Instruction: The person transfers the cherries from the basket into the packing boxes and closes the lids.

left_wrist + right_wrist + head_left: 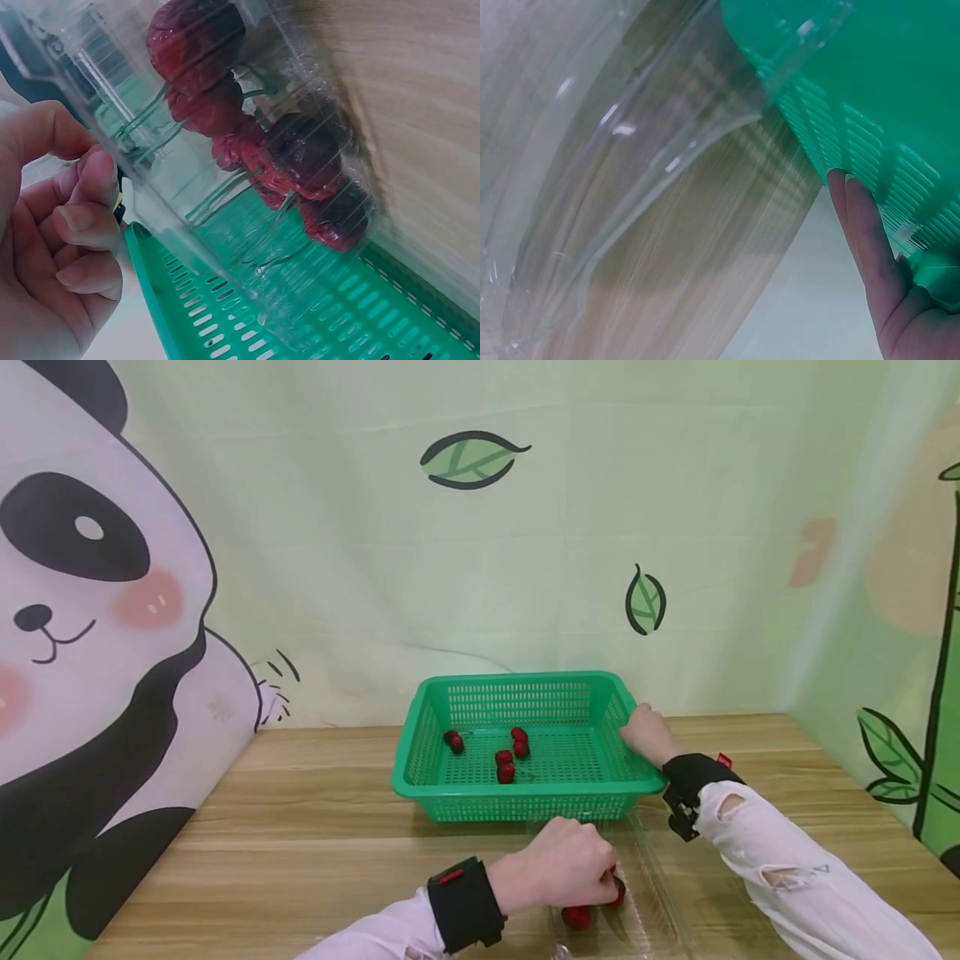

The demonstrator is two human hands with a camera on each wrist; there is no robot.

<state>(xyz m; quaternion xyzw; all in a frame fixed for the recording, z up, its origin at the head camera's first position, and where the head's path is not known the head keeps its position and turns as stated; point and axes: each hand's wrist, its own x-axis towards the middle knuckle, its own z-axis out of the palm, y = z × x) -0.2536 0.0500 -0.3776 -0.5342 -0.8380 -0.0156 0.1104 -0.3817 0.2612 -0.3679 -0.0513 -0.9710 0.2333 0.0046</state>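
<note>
A green plastic basket (525,790) stands on the table with several dark red cherries (506,768) on its slotted floor. My right hand (649,733) grips its right rim; two fairly straight fingers (862,225) lie along the slotted side in the right wrist view. In front of the basket is a clear plastic box (652,893) holding more cherries (577,917), their green stems showing in the left wrist view. At the box's left side, my left hand (558,864) has curled fingers (90,225), and its fingertips pinch the box rim (169,206). The hand hides part of the box.
A wood-grain table (315,827) lies under everything. Behind it hangs a pale green cloth backdrop (337,527) printed with leaves and a large panda (105,610). The box's front end runs out of the head view at the bottom.
</note>
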